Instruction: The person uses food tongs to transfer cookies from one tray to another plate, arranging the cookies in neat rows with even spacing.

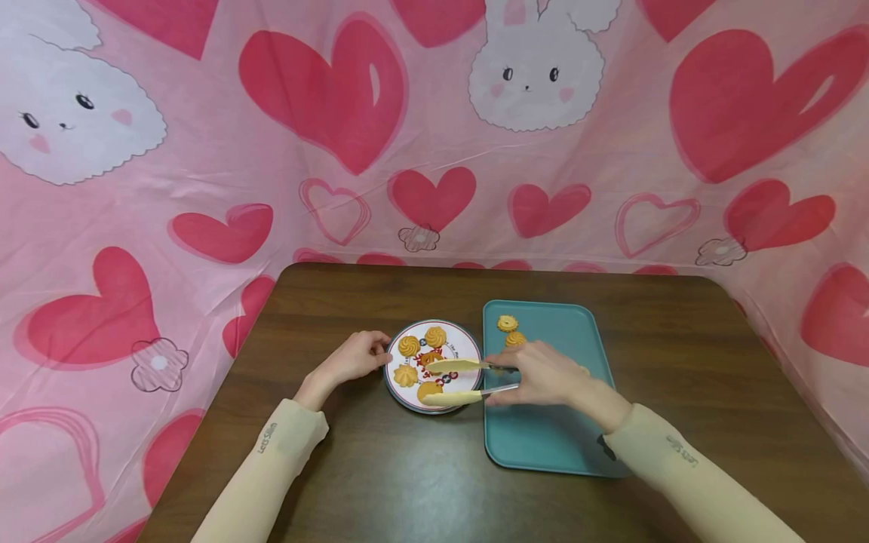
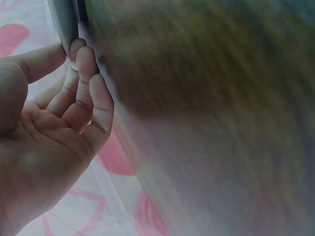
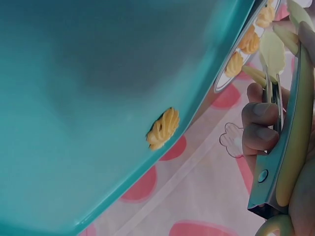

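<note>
At the left rim of a round white plate [image 1: 458,339] with printed letters, my left hand [image 1: 356,356] pinches the edge between thumb and fingers, as the left wrist view shows too. Several swirled cookies [image 1: 406,376] lie on the plate. My right hand [image 1: 539,375] grips metal tongs [image 1: 455,397] with pale yellow tips. Those tips stand apart over the plate, near the cookies at its middle and lower edge; whether they touch one, I cannot tell. Under the right hand is a teal tray [image 1: 543,437] with cookies [image 1: 507,323] near its far left corner.
The plate and tray sit side by side on a dark brown wooden table [image 1: 380,475]. A pink cloth [image 1: 434,143] with hearts and rabbits hangs behind and around the table. In the right wrist view, a single cookie [image 3: 163,129] lies close to the tray's rim.
</note>
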Action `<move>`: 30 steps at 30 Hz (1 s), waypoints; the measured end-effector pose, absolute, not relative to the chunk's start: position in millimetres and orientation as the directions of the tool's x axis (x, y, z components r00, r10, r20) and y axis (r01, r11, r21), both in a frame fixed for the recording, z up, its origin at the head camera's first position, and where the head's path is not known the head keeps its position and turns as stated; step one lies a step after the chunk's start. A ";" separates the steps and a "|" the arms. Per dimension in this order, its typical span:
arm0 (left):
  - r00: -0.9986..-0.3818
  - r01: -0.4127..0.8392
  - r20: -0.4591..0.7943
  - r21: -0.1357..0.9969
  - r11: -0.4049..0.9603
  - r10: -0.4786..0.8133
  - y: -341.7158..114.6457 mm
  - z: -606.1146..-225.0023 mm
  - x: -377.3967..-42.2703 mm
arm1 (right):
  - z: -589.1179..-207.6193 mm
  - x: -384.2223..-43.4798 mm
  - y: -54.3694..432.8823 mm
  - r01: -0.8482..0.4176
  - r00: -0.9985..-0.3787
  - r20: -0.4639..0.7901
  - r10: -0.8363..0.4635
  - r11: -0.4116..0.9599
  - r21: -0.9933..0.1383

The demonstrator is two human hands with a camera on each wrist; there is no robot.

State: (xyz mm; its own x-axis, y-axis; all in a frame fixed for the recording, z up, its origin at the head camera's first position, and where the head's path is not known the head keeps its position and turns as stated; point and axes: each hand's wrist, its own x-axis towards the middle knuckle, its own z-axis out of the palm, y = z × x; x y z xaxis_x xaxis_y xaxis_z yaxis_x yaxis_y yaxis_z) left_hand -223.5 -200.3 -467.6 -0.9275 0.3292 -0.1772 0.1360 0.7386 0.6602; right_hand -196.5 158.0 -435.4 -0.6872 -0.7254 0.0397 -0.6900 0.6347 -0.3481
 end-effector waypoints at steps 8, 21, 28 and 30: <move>-0.927 0.138 -0.176 0.660 0.738 0.331 -200.7 -468.0 -223.4 | -429.0 -197.5 167.6 -0.690 -0.707 0.099 -0.700 0.653 -0.312; -0.927 0.129 -0.185 0.660 0.740 0.327 -199.9 -466.4 -223.7 | -425.7 -207.7 204.4 -0.616 -0.784 0.129 -0.608 0.734 -0.285; -0.926 0.129 -0.185 0.661 0.739 0.328 -200.4 -466.4 -223.4 | -428.3 -211.5 220.4 -0.565 -0.822 0.119 -0.556 0.775 -0.282; -0.926 0.129 -0.185 0.662 0.739 0.328 -200.6 -466.6 -223.3 | -428.8 -212.0 224.4 -0.549 -0.834 0.118 -0.539 0.786 -0.284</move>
State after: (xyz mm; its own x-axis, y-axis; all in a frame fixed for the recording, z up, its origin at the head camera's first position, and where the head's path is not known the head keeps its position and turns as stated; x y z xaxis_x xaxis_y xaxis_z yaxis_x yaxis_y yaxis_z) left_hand -223.3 -200.6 -466.6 -0.9264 0.3277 -0.1854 0.1289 0.7387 0.6616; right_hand -212.0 224.4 -428.8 -0.8338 -0.5394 0.1175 -0.5487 0.7863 -0.2838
